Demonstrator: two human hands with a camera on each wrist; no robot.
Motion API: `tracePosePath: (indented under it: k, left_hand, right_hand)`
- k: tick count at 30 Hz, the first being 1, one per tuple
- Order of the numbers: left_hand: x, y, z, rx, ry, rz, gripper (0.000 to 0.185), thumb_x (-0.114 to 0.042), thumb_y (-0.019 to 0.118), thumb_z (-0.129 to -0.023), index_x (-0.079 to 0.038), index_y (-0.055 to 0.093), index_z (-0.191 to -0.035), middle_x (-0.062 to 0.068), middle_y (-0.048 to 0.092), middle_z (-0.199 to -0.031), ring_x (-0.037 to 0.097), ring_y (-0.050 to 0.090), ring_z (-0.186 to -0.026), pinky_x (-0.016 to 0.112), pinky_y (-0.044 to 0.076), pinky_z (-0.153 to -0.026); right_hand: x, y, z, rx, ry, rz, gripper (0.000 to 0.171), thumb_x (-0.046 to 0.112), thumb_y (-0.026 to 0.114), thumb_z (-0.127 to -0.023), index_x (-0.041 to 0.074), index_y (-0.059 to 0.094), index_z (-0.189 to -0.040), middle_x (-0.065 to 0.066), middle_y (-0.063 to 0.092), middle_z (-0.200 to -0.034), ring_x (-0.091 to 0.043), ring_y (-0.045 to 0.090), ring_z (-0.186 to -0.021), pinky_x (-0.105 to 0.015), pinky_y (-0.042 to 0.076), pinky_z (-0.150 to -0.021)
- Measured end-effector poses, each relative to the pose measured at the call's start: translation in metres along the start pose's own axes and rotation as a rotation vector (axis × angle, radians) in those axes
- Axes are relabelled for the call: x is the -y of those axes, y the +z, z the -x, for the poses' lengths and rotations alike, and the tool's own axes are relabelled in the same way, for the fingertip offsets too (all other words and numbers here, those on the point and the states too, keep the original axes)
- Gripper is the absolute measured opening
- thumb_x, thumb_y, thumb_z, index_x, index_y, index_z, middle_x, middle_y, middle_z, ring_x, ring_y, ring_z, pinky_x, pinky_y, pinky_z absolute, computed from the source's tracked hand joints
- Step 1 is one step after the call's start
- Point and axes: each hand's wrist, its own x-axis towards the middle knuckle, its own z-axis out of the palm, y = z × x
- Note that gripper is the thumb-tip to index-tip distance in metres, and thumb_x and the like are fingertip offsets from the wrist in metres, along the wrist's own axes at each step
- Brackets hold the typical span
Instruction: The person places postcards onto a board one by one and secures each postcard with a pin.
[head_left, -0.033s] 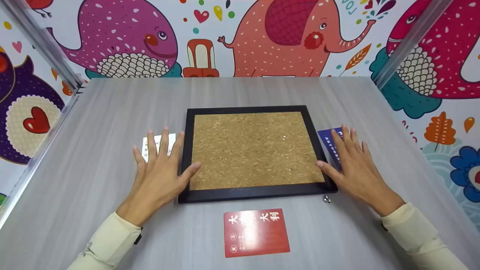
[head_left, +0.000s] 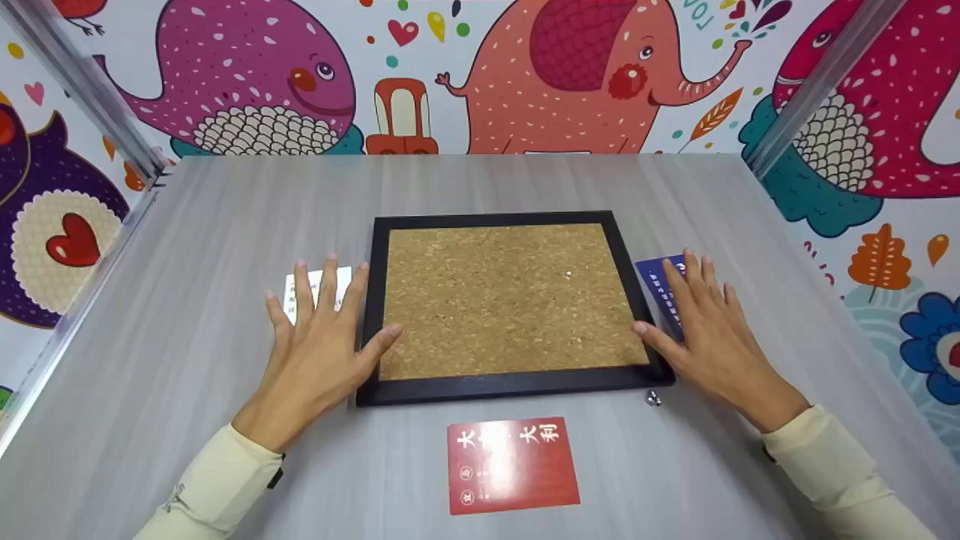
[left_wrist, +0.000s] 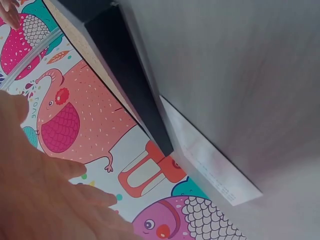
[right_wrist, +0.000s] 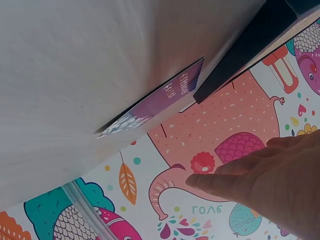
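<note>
A cork board (head_left: 510,300) in a black frame (head_left: 495,389) lies flat on the table. At its left side my left hand (head_left: 315,349) has its fingers spread, the thumb overlapping the frame's left edge in the head view. Under those fingers shows a white card (head_left: 343,279) with print, partly covered. On the opposite side, my right hand (head_left: 705,330) is likewise spread, palm down, its thumb tip at the frame's right edge. A blue card (head_left: 658,285) with white lettering lies beneath its fingers, partly hidden. Both hands hold nothing; the wrist views show their fingers extended above the tabletop.
A glossy red card (head_left: 514,487) with white characters lies in front of the board. Close to the frame's lower right corner sit small shiny metal pieces (head_left: 653,398). Cartoon-printed walls (head_left: 570,75) border the table (head_left: 465,184) at the back and sides.
</note>
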Motion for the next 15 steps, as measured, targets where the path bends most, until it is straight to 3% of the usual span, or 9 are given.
tracePosePath:
  k: [15]
  left_hand:
    - [0.0022,0.0048,-0.0005,0.012,-0.006,-0.011,0.093,-0.065,0.057,-0.108,-0.011,0.024,-0.176,0.029,0.01,-0.181,0.057,-0.009,-0.164,0.089,-0.005,-0.117]
  right_hand:
    - [-0.0049,0.0001,-0.0006,0.015,0.013,-0.016,0.101,0.061,0.064,-0.106,0.016,0.01,-0.179,-0.024,-0.001,-0.183,-0.052,-0.005,-0.166,-0.076,-0.005,-0.127]
